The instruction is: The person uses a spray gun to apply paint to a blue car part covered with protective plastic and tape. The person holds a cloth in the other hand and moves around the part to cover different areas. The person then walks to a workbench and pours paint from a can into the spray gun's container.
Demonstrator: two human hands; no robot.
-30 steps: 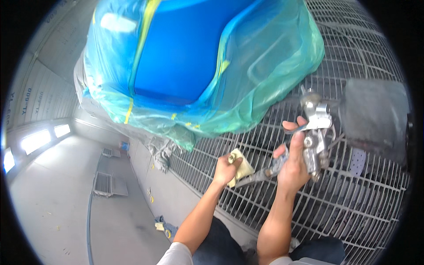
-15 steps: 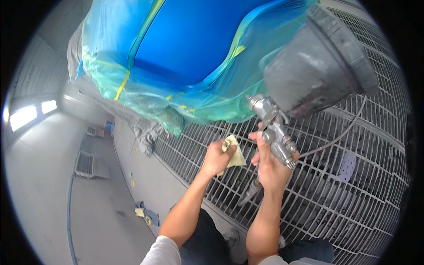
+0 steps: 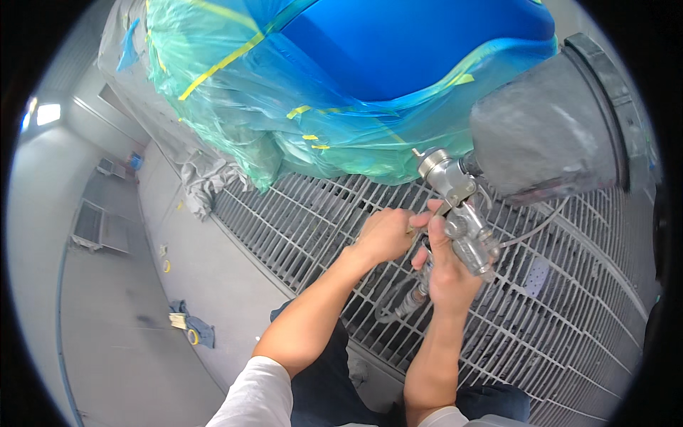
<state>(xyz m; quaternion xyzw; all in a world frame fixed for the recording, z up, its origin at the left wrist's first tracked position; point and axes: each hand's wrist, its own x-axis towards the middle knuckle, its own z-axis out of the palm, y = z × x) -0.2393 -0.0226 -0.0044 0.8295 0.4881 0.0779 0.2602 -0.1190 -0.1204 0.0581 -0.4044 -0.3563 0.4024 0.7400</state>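
Note:
My right hand [image 3: 453, 270] is wrapped round the handle of a metal spray gun [image 3: 455, 183], fingers near its trigger. A large grey paint cup [image 3: 551, 128] is fixed to the gun and sticks out to the right. An air hose fitting [image 3: 411, 300] hangs below the grip. My left hand [image 3: 385, 235] is closed and held up against the gun's front side, touching or nearly touching the right fingers. The pale yellow cloth seen in it earlier is now almost wholly hidden by the hand. Ahead stands a glossy blue panel [image 3: 398, 57], framed by greenish masking film [image 3: 235, 114].
Metal floor grating [image 3: 555, 327] lies underfoot, with a thin hose [image 3: 537, 231] across it. Crumpled grey sheeting [image 3: 203, 181] rests at the grating's left edge. On the grey floor sit a blue cloth [image 3: 203, 331] and a tape roll [image 3: 192, 336]. Yellow tape strips [image 3: 220, 67] cross the film.
My left hand has moved right, up to the spray gun, and the cloth has gone out of sight behind it. The view has shifted, so the panel and gun sit further right.

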